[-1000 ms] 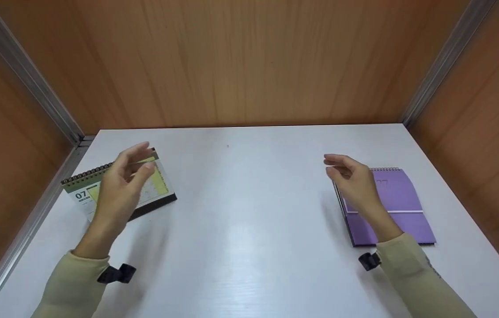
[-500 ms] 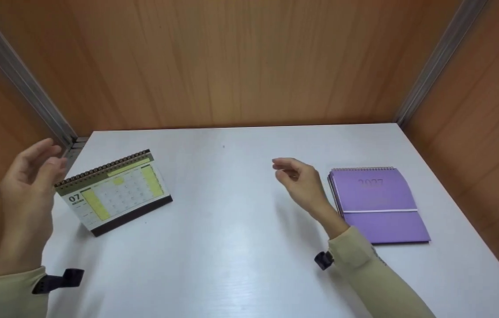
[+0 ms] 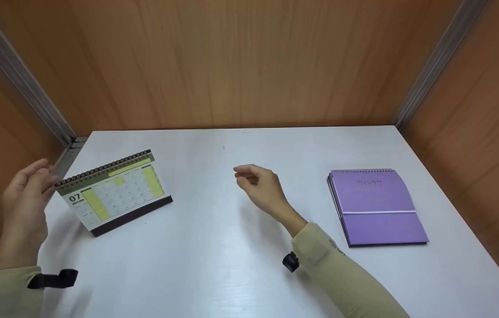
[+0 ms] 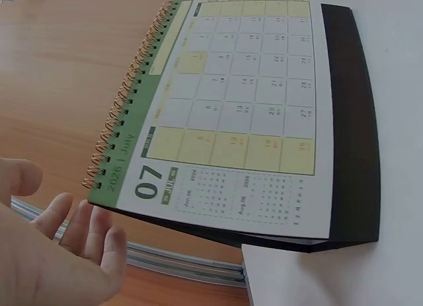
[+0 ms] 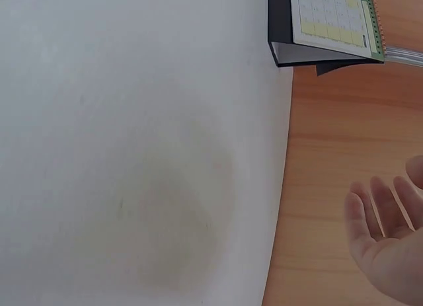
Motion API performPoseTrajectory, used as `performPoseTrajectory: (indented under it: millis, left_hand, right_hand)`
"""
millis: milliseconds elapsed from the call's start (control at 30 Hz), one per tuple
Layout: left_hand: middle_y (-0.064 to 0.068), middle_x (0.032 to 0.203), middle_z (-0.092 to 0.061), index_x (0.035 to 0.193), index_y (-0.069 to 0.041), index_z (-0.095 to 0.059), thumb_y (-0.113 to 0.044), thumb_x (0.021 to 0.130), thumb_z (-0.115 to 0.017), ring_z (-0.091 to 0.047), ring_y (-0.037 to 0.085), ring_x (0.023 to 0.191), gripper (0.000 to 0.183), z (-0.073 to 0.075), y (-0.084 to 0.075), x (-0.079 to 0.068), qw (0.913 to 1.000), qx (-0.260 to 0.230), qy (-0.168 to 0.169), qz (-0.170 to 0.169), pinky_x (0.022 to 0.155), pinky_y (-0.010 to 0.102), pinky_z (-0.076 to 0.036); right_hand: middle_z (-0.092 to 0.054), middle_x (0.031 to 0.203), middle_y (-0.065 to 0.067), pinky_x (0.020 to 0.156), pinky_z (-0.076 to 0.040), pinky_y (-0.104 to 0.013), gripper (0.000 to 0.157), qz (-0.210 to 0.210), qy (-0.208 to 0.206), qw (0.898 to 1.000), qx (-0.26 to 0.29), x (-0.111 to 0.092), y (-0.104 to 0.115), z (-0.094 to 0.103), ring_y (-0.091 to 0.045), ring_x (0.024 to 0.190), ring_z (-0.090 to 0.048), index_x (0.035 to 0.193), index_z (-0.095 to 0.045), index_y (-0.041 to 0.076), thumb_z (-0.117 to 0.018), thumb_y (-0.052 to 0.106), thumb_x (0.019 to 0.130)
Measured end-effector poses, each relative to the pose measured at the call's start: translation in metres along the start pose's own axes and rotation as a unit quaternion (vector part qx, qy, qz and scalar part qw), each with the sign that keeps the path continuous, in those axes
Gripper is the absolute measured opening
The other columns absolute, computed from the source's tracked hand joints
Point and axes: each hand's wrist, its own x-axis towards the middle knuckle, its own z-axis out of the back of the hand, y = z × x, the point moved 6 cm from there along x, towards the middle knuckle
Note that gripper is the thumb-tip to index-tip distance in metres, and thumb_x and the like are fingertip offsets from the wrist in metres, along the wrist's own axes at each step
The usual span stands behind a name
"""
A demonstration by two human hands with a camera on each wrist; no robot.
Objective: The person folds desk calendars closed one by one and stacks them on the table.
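A desk calendar (image 3: 119, 190) turned to July stands tilted on the left of the white table, its coil binding along the top. At its left end is my left hand (image 3: 26, 207), fingers loosely bent. In the left wrist view the fingertips (image 4: 99, 220) come close to the calendar's upper corner, the thumb apart; whether they touch it I cannot tell. My right hand (image 3: 262, 187) hovers over the middle of the table, fingers relaxed and holding nothing. On the right lies a purple spiral notebook (image 3: 377, 225) marked 2027, a white band across its cover.
The white table (image 3: 214, 274) is bounded by a wooden back panel (image 3: 240, 62) and wooden side panels. Metal posts (image 3: 439, 62) run up the corners. In the right wrist view the calendar (image 5: 330, 18) appears at the top right.
My left hand has moved left from in front of the calendar to its left end, then dropped a little. My right hand has moved left, away from the notebook, to mid-table.
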Motion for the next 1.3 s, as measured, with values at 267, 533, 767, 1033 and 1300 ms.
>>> performPoseTrajectory:
  millis: [267,533,767,1033,1300]
  left_hand:
    - [-0.013,0.130,-0.047,0.144,-0.023,-0.040,-0.036,0.100,-0.055,-0.031,0.013,0.137,0.049,0.010,0.024,0.011,0.9961,0.002,0.031,0.083,0.118,0.022,-0.016]
    - [-0.013,0.140,-0.036,0.135,-0.029,-0.041,-0.039,0.097,-0.059,-0.036,0.012,0.127,0.043,0.018,0.044,0.015,0.9865,-0.013,0.027,0.161,0.109,0.021,-0.023]
    - [-0.010,0.113,-0.052,0.115,-0.023,-0.058,-0.040,0.102,-0.046,-0.041,0.011,0.103,0.025,0.017,0.057,0.013,0.9865,0.000,0.049,0.156,0.088,0.021,-0.035]
    - [-0.010,0.104,-0.058,0.113,-0.023,-0.059,-0.045,0.104,-0.038,-0.041,0.012,0.100,0.032,0.014,0.064,0.014,0.9848,0.014,0.069,0.159,0.084,0.023,-0.034]
    - [-0.008,0.103,-0.059,0.117,-0.023,-0.056,-0.056,0.100,-0.039,-0.049,0.013,0.096,0.040,0.012,0.073,0.014,0.9856,0.016,0.061,0.157,0.080,0.027,-0.039]
  right_hand:
    - [-0.070,0.108,0.004,0.085,-0.052,-0.020,0.023,-0.030,0.009,0.999,0.011,0.009,0.004,-0.040,-0.005,0.096,-0.064,0.117,-0.070,0.017,-0.063,0.017,0.096]
    - [-0.069,0.105,0.008,0.083,-0.052,-0.019,0.023,-0.050,0.021,0.998,0.017,0.015,0.008,-0.078,-0.006,0.095,-0.064,0.117,-0.070,0.017,-0.062,0.018,0.096]
    - [-0.066,0.121,0.001,0.084,-0.051,-0.019,0.034,-0.072,0.078,0.994,0.018,0.014,0.010,-0.109,-0.010,0.104,-0.063,0.129,-0.062,0.018,-0.061,0.024,0.096]
    - [-0.063,0.129,-0.001,0.087,-0.051,-0.019,0.039,-0.091,0.088,0.992,0.013,0.015,0.008,-0.132,-0.012,0.111,-0.062,0.135,-0.057,0.014,-0.059,0.024,0.098]
    - [-0.063,0.127,0.002,0.086,-0.050,-0.019,0.038,-0.102,0.093,0.990,0.012,0.016,0.007,-0.145,-0.008,0.107,-0.062,0.135,-0.058,0.016,-0.058,0.023,0.098]
